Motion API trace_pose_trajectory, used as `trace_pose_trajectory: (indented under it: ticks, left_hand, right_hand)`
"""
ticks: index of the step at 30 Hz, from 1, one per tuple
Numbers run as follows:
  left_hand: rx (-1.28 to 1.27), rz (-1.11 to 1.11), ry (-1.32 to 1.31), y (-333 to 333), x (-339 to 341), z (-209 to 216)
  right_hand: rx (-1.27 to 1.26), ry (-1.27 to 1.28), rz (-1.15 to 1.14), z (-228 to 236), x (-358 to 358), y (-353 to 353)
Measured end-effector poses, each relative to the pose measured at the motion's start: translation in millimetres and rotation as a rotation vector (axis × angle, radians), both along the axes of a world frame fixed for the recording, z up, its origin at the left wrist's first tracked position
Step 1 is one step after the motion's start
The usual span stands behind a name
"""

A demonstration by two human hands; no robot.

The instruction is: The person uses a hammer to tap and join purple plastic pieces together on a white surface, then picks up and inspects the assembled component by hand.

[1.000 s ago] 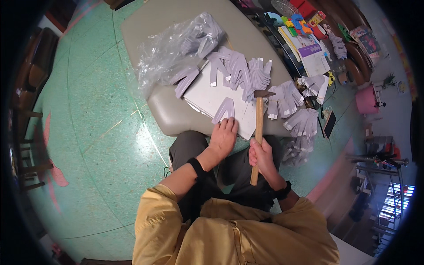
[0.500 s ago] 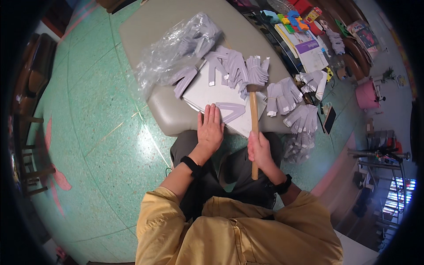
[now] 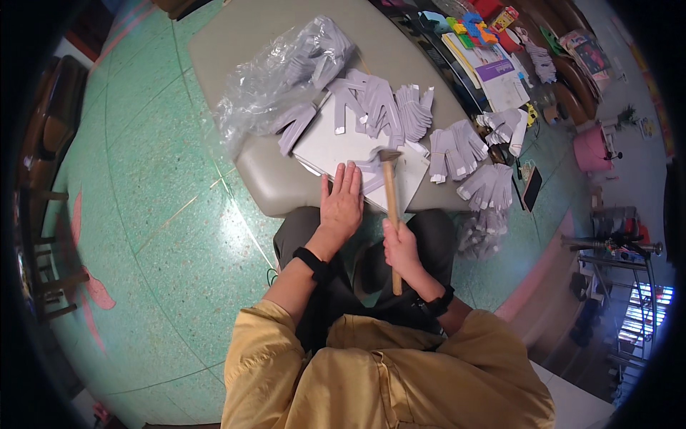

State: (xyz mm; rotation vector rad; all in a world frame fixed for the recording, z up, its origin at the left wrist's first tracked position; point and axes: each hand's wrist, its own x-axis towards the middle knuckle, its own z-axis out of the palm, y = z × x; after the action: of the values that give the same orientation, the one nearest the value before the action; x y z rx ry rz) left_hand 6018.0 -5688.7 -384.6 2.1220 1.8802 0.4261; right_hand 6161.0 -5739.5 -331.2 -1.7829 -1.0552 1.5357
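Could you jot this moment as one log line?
left hand: flat, touching grey strip; right hand: gripping hammer, head near strip, contact unclear; strip: on white board

A beige padded bench [image 3: 266, 179] bears a white board [image 3: 350, 149]; a clear plastic bag [image 3: 259, 93]; lilac strip bundles [image 3: 458, 151].

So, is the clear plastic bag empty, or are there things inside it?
Not empty: through the clear plastic bag, grey strips show, bunched toward its upper-right end.
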Motion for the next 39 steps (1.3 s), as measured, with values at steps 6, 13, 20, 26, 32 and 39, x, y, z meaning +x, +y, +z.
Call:
trace_pose_trajectory:
  ticks: [6, 13, 20, 26, 32, 39]
  left_hand:
    - [-0.057, -0.006, -0.041, 0, -6, 5]
    - [0.099, 0.026, -0.282, 10, -22, -2]
    - [0.353, 0.099, -0.312, 35, -32, -1]
    - [0.187, 0.071, -0.127, 57, -12, 5]
    - [0.010, 0.052, -0.477, 69, -26, 7]
    - [0.617, 0.390, -0.429, 96, -44, 23]
  right_hand:
    - [-0.294, 0.091, -0.059, 20, 5, 8]
    - [-0.234, 0.034, -0.005, 9, 15, 2]
    - [-0.193, 0.272, -0.162, 29, 29, 11]
    - [-0.208, 0.241, -0.197, 15, 43, 10]
    - [-0.253, 0.245, -0.216, 10, 47, 13]
    - [-0.253, 0.254, -0.217, 7, 41, 14]
